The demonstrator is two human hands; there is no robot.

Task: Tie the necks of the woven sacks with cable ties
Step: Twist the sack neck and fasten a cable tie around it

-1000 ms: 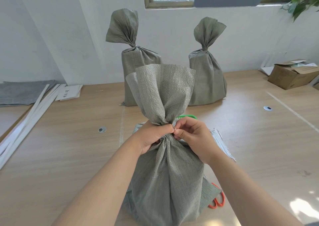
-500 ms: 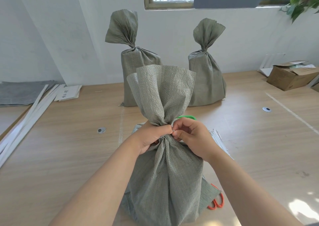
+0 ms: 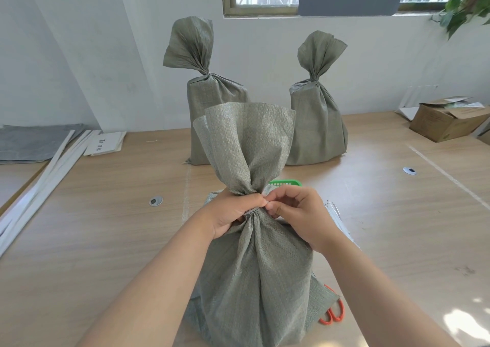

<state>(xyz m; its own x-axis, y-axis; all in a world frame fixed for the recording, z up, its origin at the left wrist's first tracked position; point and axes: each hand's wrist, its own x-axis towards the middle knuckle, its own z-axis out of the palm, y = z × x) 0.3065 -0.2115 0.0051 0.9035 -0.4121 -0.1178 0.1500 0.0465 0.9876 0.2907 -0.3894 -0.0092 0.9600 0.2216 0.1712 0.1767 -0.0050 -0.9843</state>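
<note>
Two sacks [image 3: 212, 102] [image 3: 316, 113] upper centre stand tied; third sack [image 3: 254, 254], lower centre: left hand [image 3: 233, 211] clamped around neck, right hand [image 3: 297, 214] fingertips pinched on cable tie [image 3: 248, 212], unfinished.

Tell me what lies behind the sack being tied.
Behind the near sack a green basket rim peeks out; two tied sacks stand farther back. The basket's contents are hidden.

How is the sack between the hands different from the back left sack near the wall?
The near sack has its neck gripped by the left hand and right hand; the back left sack stands alone, untouched. The near sack's top fans upright, the back left sack's top leans left. Both are grey-green woven sacks with gathered necks.
</note>
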